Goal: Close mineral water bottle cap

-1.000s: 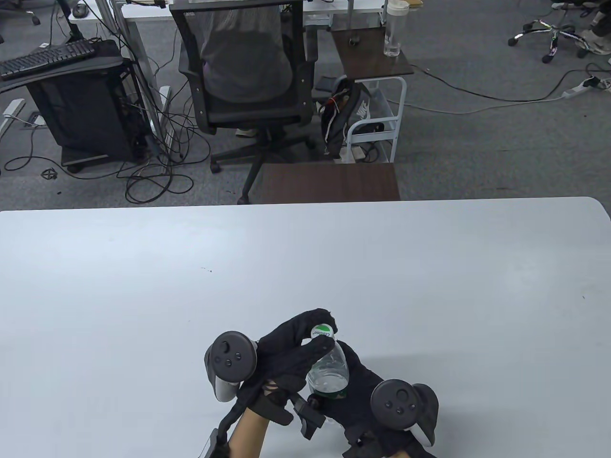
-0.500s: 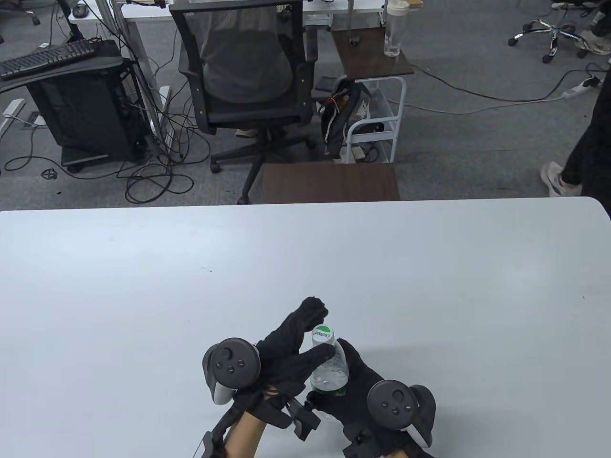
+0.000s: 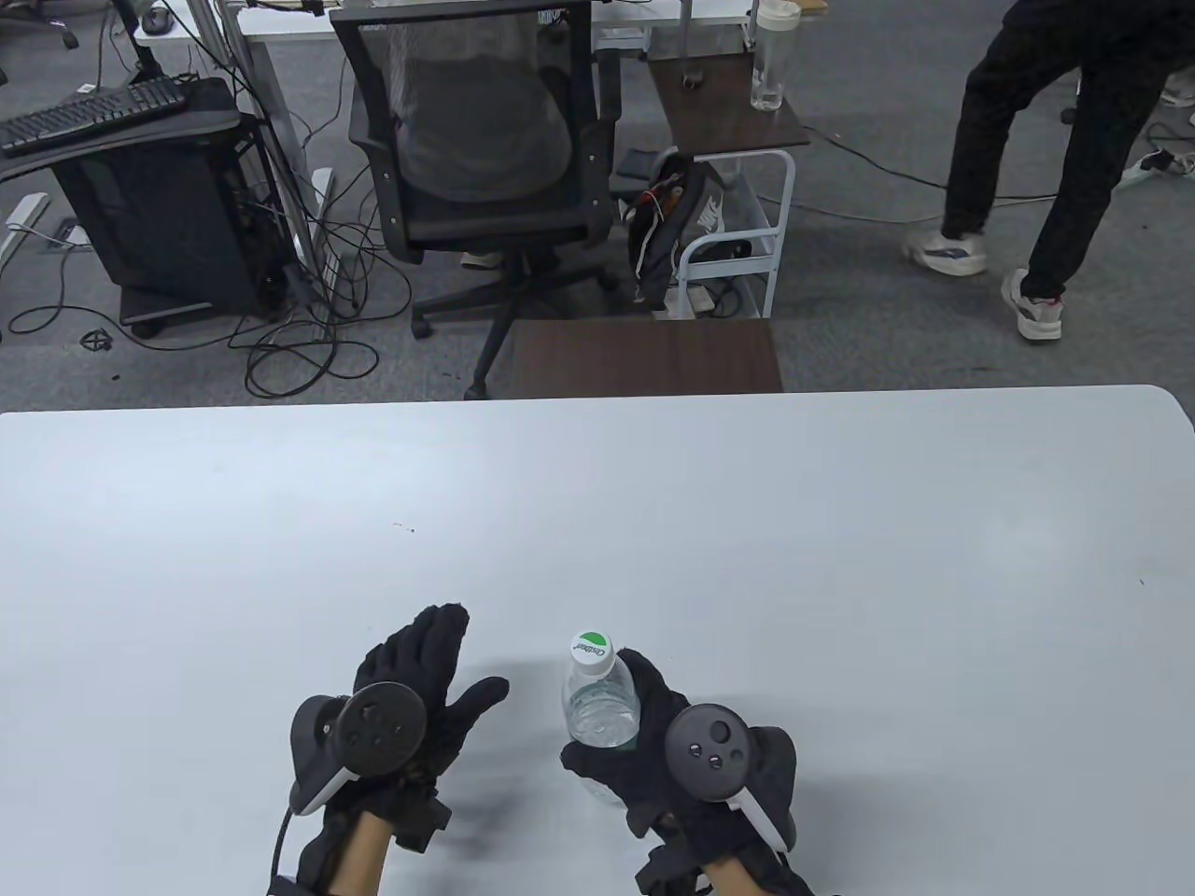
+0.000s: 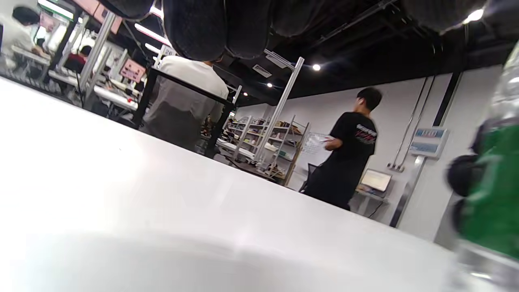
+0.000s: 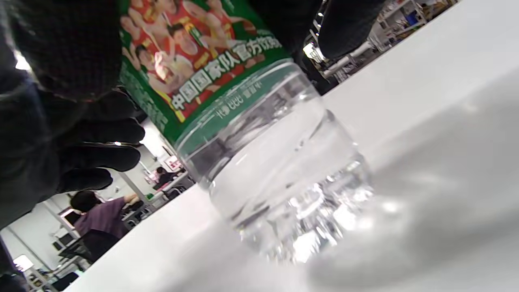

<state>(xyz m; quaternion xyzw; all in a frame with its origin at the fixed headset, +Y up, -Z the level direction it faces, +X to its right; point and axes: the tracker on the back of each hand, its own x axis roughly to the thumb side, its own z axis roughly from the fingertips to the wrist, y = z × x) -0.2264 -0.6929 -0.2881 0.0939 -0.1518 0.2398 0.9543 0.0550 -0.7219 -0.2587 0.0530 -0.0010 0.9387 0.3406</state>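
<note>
Near the front edge of the pale grey desk (image 3: 747,523), the clear plastic mineral water bottle with a green label (image 3: 600,714) stands upright, its white-and-green round cap (image 3: 592,650) seated on the neck — so the closing looks done, or nearly so, though whether the cap is fully tight cannot be told. The right hand in its black sensor glove (image 3: 653,747) grips the bottle's body, fingers (image 5: 97,138) wrapped over the label. The left hand (image 3: 420,691) hovers apart from the bottle, fingers (image 3: 439,635) spread and holding nothing. Inside the bottle, clear water fills the lower part — its exact level is hard to judge. What remains, at most, is setting the bottle free.
</note>
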